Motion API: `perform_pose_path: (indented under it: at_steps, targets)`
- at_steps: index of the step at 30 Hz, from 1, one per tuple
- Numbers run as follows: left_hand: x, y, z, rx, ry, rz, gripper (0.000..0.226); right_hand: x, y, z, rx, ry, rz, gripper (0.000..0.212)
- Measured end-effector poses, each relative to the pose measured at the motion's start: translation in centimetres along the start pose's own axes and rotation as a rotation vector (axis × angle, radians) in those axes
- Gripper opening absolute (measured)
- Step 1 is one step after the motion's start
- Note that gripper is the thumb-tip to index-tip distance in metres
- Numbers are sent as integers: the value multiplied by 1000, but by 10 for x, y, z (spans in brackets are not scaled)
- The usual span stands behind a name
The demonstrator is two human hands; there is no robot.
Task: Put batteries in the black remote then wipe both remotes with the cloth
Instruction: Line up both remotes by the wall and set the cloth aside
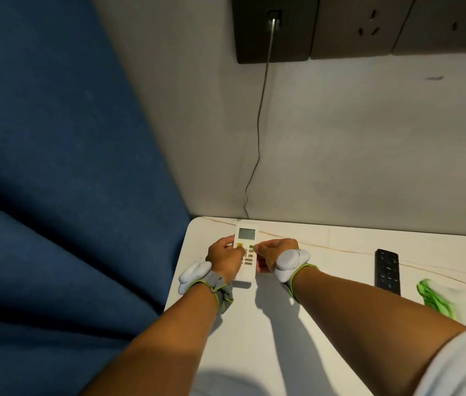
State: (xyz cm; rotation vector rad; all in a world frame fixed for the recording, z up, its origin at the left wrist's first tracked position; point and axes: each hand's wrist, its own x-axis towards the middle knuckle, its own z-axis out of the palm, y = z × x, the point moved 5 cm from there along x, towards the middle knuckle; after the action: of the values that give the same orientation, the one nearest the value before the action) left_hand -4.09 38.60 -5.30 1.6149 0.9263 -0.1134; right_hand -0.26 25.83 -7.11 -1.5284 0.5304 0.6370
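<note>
Both our hands on the white remote far left on the surface, left grip and right grip curled round its sides, black remote and cloth off right

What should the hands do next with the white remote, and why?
Probably let go of the white remote and send the right hand toward the cloth: both hands, the left hand included, hold it at the table's far edge, and neither hand has the cloth.
</note>
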Motion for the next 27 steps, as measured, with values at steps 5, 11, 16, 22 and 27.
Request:
perform_pose_path:
  at_steps: [5,11,16,22,27]
  targets:
    - [27,-6,-21,-5,40,-6,43,13,-5,32,-11,-10,19,15]
    - [55,-8,-41,41,78,-11,42,25,-10,69,-36,-99,119,27]
    - [70,-5,-44,87,69,21,37,44,-11,84,-155,-101,40,35]
    - [78,-4,-40,115,57,25,37,55,-9,84,-241,-57,18,42]
    - [84,-10,-44,56,73,-47,44,55,-13,88,-319,-87,7,40]
